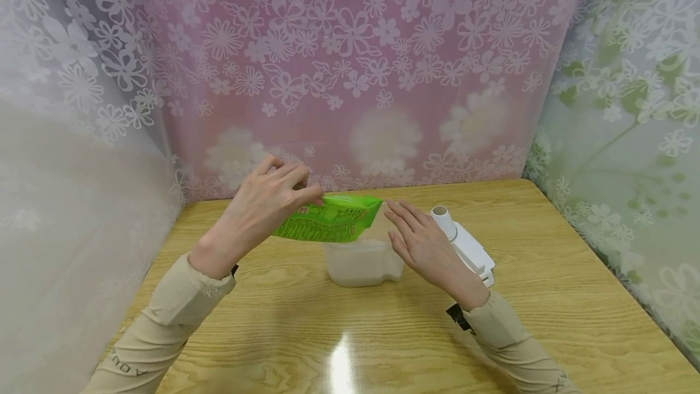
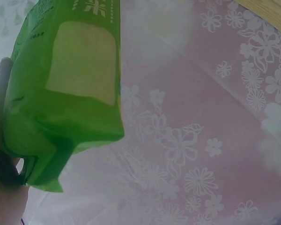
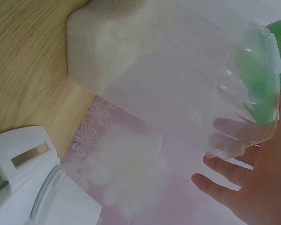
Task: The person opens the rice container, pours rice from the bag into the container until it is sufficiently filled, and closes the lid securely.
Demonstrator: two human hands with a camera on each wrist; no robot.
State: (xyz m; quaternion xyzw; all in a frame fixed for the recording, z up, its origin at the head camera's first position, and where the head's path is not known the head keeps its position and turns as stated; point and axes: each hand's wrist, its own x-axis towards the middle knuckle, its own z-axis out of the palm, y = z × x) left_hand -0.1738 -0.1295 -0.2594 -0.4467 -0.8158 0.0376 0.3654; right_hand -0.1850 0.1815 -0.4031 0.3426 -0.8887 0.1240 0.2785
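Observation:
My left hand (image 1: pixel 267 198) grips one end of a green bag of rice (image 1: pixel 333 219), holding it tilted on its side above a clear plastic container (image 1: pixel 363 267). A pale see-through window (image 2: pixel 83 63) shows on the bag in the left wrist view. Inside the container, pale rice (image 3: pixel 114 44) covers the lower part, and the bag's green mouth (image 3: pixel 257 86) reaches in at the rim. My right hand (image 1: pixel 426 249) stands beside the container's top with fingers extended. In the right wrist view its fingers (image 3: pixel 227 171) lie against or just behind the rim; contact is hard to tell.
A white lid with a round spout (image 1: pixel 465 245) lies on the wooden table (image 1: pixel 262 333) to the right of the container, near my right forearm. Flowered curtains (image 1: pixel 355 78) hang behind the table and along both sides.

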